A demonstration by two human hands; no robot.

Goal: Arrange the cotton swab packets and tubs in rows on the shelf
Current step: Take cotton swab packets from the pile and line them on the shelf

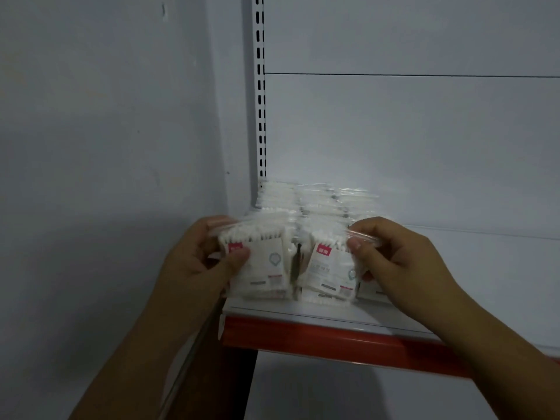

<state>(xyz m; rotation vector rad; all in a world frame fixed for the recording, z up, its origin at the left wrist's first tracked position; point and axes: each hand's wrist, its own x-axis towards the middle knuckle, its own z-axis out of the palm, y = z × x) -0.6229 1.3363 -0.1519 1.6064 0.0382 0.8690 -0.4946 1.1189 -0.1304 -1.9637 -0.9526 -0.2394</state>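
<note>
The left hand (pixel 197 262) grips the left front packet (pixel 266 268), and the right hand (pixel 394 253) pinches the right front packet (pixel 330 274), near the shelf (pixel 303 313) edge. Both are best squared upright, labels forward, snug against the packet rows (pixel 303 201) behind.

A plain pale grey wall (pixel 106 131) fills the left side, with a small dark mark (pixel 164 10) near its top and a tiny dark speck (pixel 228 172) lower down, close to the corner. Just right of the corner stands a white slotted upright (pixel 260 116) with two columns of dark slots running down it. To its right, an upper back panel (pixel 409 34) meets a lower back panel (pixel 424 147) along a thin dark horizontal seam. A red front rail (pixel 333 334) runs along the front edge of the shelf (pixel 303 310). Under it, a dark reddish bracket (pixel 233 383) sits at the left, beside another pale panel (pixel 348 395) in shadow.
</note>
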